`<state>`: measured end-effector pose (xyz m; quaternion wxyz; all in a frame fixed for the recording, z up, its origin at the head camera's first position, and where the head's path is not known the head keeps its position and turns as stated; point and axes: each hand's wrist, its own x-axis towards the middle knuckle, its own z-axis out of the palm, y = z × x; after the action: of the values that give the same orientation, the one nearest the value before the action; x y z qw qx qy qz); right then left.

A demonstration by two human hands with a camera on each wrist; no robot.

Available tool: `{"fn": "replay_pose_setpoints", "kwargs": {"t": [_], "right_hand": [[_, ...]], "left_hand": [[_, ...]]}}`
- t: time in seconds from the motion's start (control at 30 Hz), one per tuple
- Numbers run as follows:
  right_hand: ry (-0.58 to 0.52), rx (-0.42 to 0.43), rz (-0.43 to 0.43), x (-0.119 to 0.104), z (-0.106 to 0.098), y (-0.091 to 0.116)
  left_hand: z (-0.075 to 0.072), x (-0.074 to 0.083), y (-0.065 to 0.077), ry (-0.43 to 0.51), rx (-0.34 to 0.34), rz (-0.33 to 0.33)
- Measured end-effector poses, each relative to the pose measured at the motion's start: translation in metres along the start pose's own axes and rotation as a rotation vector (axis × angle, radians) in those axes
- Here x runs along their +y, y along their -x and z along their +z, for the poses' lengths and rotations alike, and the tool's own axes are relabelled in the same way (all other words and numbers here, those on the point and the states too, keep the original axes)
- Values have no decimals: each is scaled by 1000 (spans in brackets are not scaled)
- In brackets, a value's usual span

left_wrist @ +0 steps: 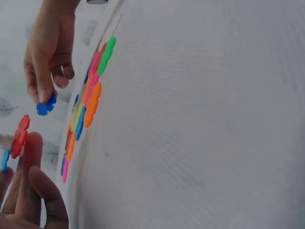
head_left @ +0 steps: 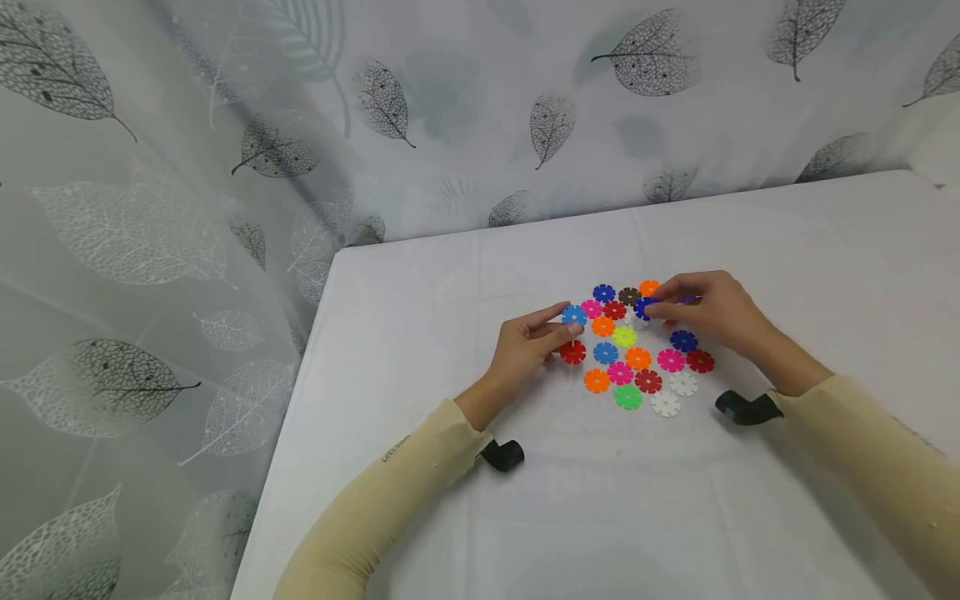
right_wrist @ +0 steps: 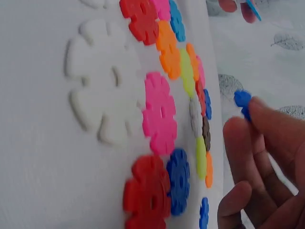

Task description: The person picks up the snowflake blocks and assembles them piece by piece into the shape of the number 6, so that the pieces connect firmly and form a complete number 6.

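Note:
My left hand holds a light blue notched plastic disc between thumb and fingers, above the table. A red notched disc is beside it at the fingertips, with a whitish piece partly cut off by the frame edge. Across from it, my right hand pinches a dark blue notched disc between thumb and index finger. This disc is raised over the far right part of the spread of discs, apart from the left hand's pieces. The palm sides of both hands are partly hidden in the head view.
Between and below the hands lie several loose discs, among them a green one, a yellow one and a white one. They lie on a white-covered table. A leaf-patterned curtain hangs behind and at the left.

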<state>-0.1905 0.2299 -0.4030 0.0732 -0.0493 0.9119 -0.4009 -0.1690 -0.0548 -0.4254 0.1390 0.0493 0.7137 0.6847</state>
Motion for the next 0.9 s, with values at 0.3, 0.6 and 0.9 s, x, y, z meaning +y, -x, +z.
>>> {"fn": "replay_pose_setpoints", "kwargs": {"t": [0.3,0.6,0.9], "right_hand": [[-129,21,-92,-12,16,-3],[-185,5,-141,-20,22,-3],[-219,9,-196,-27,25,-1]], "left_hand": [[2,1,1,4,5,-20],[6,2,0,25,-13,-32],[10,5,-1,13,-22,-27]]}}
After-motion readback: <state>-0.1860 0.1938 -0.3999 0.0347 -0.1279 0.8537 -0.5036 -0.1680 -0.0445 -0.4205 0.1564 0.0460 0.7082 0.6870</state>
